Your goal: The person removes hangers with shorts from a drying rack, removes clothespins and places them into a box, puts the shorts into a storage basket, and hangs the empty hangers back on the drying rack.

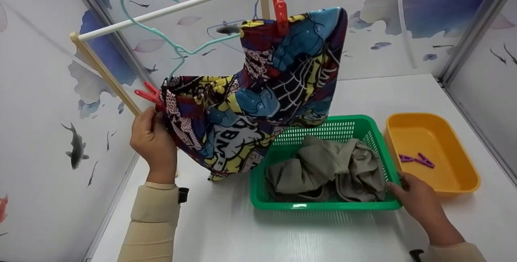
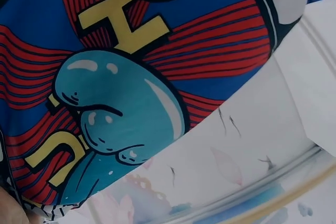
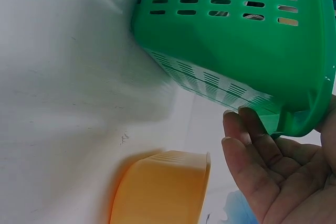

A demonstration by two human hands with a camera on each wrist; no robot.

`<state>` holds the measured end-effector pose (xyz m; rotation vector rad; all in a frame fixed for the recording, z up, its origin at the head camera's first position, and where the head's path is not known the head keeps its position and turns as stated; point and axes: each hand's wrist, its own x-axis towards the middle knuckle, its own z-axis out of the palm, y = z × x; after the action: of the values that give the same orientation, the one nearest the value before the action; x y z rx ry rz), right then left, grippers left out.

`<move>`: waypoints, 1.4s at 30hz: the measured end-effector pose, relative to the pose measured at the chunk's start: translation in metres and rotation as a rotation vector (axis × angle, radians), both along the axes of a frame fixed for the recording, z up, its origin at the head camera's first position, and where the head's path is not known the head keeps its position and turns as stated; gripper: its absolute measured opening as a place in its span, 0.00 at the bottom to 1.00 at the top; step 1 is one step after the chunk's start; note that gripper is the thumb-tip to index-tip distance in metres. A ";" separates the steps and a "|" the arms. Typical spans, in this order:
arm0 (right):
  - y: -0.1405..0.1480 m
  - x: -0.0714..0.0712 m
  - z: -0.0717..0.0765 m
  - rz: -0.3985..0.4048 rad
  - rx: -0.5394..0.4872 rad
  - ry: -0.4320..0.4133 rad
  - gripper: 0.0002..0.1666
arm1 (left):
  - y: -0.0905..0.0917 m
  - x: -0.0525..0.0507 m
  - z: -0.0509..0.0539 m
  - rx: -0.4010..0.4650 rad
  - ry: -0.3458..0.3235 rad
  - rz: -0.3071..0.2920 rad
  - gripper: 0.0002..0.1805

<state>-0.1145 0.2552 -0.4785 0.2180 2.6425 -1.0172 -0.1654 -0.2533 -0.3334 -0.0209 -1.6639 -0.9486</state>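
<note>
My left hand (image 1: pixel 155 145) grips the edge of a colourful comic-print garment (image 1: pixel 250 104), which looks like shorts, just below a red clothespin (image 1: pixel 149 93). The garment hangs from a teal hanger (image 1: pixel 155 32), tilted, with its hook close to the rack's white bar. A second red clothespin (image 1: pixel 281 15) is clipped at its upper right. In the left wrist view, the printed cloth (image 2: pixel 121 98) hides most of that hand. My right hand (image 1: pixel 420 203) holds the right rim of a green basket (image 1: pixel 323 205), thumb at the rim and fingers outside. Crumpled khaki clothing (image 1: pixel 327 169) lies inside the basket.
An orange basin (image 1: pixel 436 133) stands right of the basket, with purple clothespins (image 1: pixel 425 160) in it. Behind the garment is a wooden rack with a white bar (image 1: pixel 169 10); a blue hanger (image 1: pixel 256 1) hangs on it. Patterned panels (image 1: pixel 404 32) enclose the white table (image 1: pixel 226 229).
</note>
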 end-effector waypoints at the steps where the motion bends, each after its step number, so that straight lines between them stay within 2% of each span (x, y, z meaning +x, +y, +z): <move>1: 0.000 0.000 0.000 -0.001 -0.002 -0.003 0.47 | 0.002 -0.002 0.001 -0.003 0.002 -0.007 0.06; 13: 0.001 -0.003 0.001 0.000 0.013 0.001 0.47 | 0.040 -0.020 0.017 -0.095 0.010 -0.116 0.03; 19: 0.001 -0.003 0.001 -0.002 0.010 0.020 0.47 | 0.059 -0.026 0.020 -0.110 -0.015 -0.164 0.04; 23: 0.001 -0.002 0.001 -0.004 -0.004 -0.010 0.48 | 0.069 -0.028 0.019 -0.127 -0.041 -0.209 0.04; 29: 0.000 -0.002 0.003 -0.014 -0.029 -0.048 0.46 | 0.074 -0.027 0.008 -0.219 -0.107 -0.262 0.04; 35: -0.003 -0.001 0.003 -0.025 -0.044 -0.030 0.43 | 0.078 -0.024 -0.007 -0.309 -0.180 -0.289 0.05; 42: -0.004 0.002 0.002 -0.028 -0.046 -0.030 0.43 | 0.080 -0.023 -0.023 -0.328 -0.232 -0.284 0.06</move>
<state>-0.1129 0.2517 -0.4768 0.2583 2.5932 -1.0731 -0.1889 -0.1735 -0.3564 -0.3898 -2.0560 -0.9014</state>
